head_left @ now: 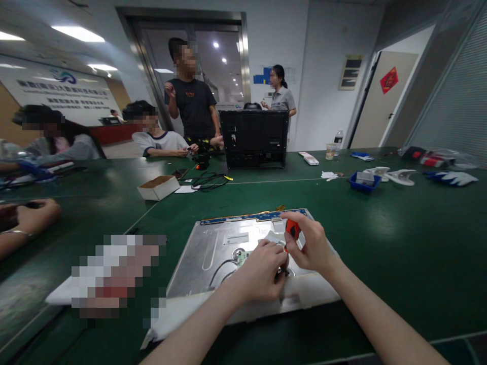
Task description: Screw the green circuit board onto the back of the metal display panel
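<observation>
In front of me on the table lies a silver metal display panel, with a blue circuit strip along its far edge. My right hand pinches the red and black handle of a screwdriver, which stands upright over the panel's right half. Close to the tool's lower end, my left hand rests on the panel with its fingers curled; what they grip is hidden. A small green circuit board with dark wires shows beside the left hand. White film or foam runs along the near edge.
A black monitor frame stands at the far side, near a cardboard box and black cable. A blue tray and gloves lie to the right. Another person's hand is at the left; several people are beyond the table.
</observation>
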`<state>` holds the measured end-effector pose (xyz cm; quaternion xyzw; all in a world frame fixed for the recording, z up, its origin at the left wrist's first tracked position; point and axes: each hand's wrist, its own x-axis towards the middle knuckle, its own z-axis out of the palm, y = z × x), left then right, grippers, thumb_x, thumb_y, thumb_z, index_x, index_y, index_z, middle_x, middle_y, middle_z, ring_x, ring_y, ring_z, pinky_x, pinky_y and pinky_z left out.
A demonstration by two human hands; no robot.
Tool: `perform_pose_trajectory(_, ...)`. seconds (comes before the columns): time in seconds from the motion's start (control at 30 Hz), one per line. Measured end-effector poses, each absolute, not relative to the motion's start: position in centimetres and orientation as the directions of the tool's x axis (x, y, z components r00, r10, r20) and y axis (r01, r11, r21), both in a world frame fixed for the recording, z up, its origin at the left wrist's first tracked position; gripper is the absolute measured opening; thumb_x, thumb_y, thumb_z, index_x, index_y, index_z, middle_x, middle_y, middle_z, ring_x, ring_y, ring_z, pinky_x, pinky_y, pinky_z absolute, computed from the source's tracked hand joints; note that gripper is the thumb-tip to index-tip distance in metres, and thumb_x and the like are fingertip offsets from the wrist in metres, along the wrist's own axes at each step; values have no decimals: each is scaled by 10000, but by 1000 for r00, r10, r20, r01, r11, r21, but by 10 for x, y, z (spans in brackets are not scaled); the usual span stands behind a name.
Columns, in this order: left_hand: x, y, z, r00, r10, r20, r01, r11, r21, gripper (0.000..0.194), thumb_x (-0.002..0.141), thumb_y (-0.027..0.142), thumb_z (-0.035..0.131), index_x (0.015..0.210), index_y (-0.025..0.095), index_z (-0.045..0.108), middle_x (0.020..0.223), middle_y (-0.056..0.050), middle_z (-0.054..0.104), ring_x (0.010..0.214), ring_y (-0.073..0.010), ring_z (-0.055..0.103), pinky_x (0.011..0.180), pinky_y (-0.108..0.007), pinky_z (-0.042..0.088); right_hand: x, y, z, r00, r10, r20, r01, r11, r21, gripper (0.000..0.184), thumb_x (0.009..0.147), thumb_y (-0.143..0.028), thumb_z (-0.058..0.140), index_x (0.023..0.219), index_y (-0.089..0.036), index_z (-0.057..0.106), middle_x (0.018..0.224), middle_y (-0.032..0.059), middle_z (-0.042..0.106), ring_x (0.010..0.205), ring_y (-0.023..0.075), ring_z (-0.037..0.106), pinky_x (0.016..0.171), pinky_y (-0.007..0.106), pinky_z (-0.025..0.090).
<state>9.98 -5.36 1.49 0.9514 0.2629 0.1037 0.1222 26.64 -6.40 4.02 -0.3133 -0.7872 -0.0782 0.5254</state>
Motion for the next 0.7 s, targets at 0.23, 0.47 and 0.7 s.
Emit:
perform_pose_trajectory(0.23,100,-54,16,840,528,127,484,-834,264,99,737,166,571,833,189,582,983,-82,672,964,-270,598,920,-426,420,266,-63,38,-227,398,889,605,773,-191,307,843,-190,534,1147,-224,503,659,-46,594,485,113,527,494,224,430)
perform_pose_trajectory(0.47,100,-54,15,842,523,135,476,-837,271,136,738,158,573,867,180,609,978,-83,676,953,-262,604,922,-416,422,265,-62,38,-236,386,892,595,783,-182,237,886,-232,553,1118,-216,514,672,-36,600,495,106,532,490,214,429)
perform_pose_trajectory(0.7,100,-54,15,841,523,137,472,-834,286,131,734,155,575,861,182,595,990,-78,664,965,-264,592,918,-421,414,268,-64,41,-279,407,870,520,826,-220,338,882,-204,443,1215,-198,495,782,13,621,564,137,558,535,259,466)
